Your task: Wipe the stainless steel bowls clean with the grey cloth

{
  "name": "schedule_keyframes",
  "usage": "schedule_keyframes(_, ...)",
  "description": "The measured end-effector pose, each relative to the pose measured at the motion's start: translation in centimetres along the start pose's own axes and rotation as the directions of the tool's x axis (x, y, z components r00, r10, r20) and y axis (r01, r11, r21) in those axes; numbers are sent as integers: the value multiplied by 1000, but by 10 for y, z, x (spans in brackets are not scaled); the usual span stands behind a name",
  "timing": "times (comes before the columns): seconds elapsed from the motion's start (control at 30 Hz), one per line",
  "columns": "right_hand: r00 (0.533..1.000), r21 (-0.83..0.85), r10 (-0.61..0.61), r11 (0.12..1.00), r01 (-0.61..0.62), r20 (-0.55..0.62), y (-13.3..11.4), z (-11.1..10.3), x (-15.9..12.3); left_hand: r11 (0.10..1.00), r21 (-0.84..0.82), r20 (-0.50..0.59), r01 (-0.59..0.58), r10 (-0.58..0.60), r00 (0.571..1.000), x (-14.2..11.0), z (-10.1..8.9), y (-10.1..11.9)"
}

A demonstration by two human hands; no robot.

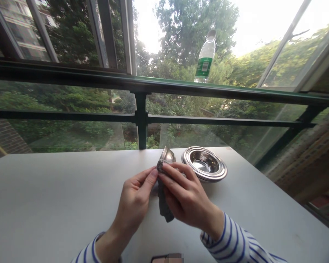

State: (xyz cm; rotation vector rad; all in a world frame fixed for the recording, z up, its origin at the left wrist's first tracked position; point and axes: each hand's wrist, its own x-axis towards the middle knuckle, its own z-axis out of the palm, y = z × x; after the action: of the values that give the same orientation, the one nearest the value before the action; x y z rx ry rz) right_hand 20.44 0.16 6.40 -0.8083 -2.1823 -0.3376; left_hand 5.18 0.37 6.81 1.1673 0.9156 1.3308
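Observation:
Between my hands a small metal bowl (168, 155) is held tilted on its side above the white table. My left hand (135, 195) pinches its near edge between thumb and fingers. My right hand (185, 193) is closed on a dark grey cloth (164, 204) and presses part of it against the bowl's rim. The rest of the cloth hangs down below the fingers. Much of the bowl is hidden behind my hands and the cloth. Just right of it, a stack of shiny metal bowls (222, 170) rests on the table.
The white table (57, 197) reaches to a green metal railing (164, 84) with glass behind it. A clear plastic bottle with a green label (204, 65) stands on the top rail. Trees and window frames are beyond. A dark-edged object (159, 259) shows at the bottom edge.

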Motion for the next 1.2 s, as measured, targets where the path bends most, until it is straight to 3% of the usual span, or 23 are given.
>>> schedule_keyframes(0.1,992,12,110,994,-110,-65,8,-2,2,1000,27,57,9,-10,998,-2,1,3)
schedule_keyframes(0.23,915,112,387,920,-375,-117,24,-7,5,998,9,133,68,-68,989,-7,8,3)
schedule_keyframes(0.3,926,115,365,928,-354,-94,21,-8,5,997,0,116,75,-74,990,-6,8,2)
schedule_keyframes(0.4,986,68,160,985,-157,-47,9,-6,4,999,0,47,51,-51,998,-3,5,0)
schedule_keyframes(0.47,996,58,84,995,-82,-23,6,-2,3,999,10,24,36,-36,999,-1,2,0)
schedule_keyframes(0.53,987,75,155,986,-152,-44,12,1,3,999,21,47,40,-41,998,-2,2,0)
schedule_keyframes(0.63,914,154,397,911,-382,-81,29,2,2,996,18,108,92,-93,990,-6,6,0)
schedule_keyframes(0.7,883,179,464,877,-446,-73,33,1,2,992,11,118,126,-126,985,-8,9,0)
schedule_keyframes(0.77,916,147,397,911,-386,-60,28,0,2,992,5,100,127,-127,987,-8,8,-1)
schedule_keyframes(0.87,983,48,181,983,-179,-41,10,-1,2,997,1,48,76,-76,996,-5,5,-1)
schedule_keyframes(0.97,999,-20,45,999,-46,-25,3,0,1,999,4,22,43,-43,999,-2,2,-1)
schedule_keyframes(1.03,996,-20,78,997,-79,-40,7,0,2,999,0,43,48,-48,998,-3,3,-2)
schedule_keyframes(1.13,958,42,273,962,-270,-91,18,0,3,997,-7,85,75,-74,994,-7,7,-4)
schedule_keyframes(1.2,945,43,314,949,-311,-87,18,1,2,995,-11,94,94,-93,991,-7,9,-5)
